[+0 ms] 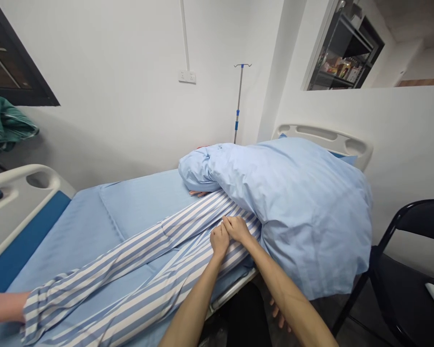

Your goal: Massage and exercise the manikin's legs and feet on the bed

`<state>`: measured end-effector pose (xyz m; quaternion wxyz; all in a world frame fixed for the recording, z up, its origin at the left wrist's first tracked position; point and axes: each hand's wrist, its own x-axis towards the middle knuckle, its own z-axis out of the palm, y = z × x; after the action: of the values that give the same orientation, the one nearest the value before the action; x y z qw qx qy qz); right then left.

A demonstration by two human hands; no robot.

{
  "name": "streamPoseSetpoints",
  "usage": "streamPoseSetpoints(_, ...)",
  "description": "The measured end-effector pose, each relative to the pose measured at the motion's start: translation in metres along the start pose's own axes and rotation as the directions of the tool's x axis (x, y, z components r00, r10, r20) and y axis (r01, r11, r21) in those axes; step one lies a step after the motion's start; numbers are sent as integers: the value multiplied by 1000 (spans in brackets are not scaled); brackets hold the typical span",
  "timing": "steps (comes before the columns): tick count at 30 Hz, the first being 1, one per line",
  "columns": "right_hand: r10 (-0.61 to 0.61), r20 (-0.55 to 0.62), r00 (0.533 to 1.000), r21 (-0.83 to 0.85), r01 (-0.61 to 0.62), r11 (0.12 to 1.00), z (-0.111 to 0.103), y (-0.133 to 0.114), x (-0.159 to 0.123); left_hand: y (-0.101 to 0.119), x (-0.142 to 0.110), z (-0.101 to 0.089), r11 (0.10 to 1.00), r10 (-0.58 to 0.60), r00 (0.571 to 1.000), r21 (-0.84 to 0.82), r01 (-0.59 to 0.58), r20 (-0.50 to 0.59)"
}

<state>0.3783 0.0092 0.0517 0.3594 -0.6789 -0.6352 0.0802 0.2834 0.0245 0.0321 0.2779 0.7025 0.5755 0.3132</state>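
The bare left hand (220, 242) and bare right hand (237, 229) are laid on blue-and-white striped cotton trousers (173, 270) just beside a rumpled pale-blue cotton duvet (304, 212), apparently steadying the cloth, each grip pressed together, any pinch indiscernible.

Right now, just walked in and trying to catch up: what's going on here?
A person's left hand and right hand rest on striped hospital trousers lying on a bed, beside a bulky blue duvet. Fingers poke out from under the duvet's edge. Another person's arm reaches in from the left to the trouser cuff.
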Motion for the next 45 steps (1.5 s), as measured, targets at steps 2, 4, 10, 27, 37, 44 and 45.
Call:
streamPoseSetpoints(2,12,-6,1000,29,-12,1000,1,7,-1,0,-2,1,1000,8,1000,-6,-7,17)
streamPoseSetpoints(4,32,-36,999,87,-28,996,5,15,-2,0,-3,2,1000,17,1000,-19,-17,21)
streamPoseSetpoints(10,56,-118,991,340,-13,940,10,30,-2,17,3,1,996,88,996,7,-88,-10)
streamPoseSetpoints(27,148,-232,961,286,-78,955,-10,32,11,32,6,28,991,-9,999,131,4,34)
streamPoseSetpoints(37,321,-273,907,437,-181,881,-5,44,4,40,15,23,997,-3,994,-81,12,111)
streamPoseSetpoints(44,346,-262,901,449,-204,870,-7,47,5,55,21,38,994,81,988,64,-89,129)
streamPoseSetpoints(45,349,-273,897,451,-201,869,-9,47,5,55,19,41,988,82,987,122,-99,136)
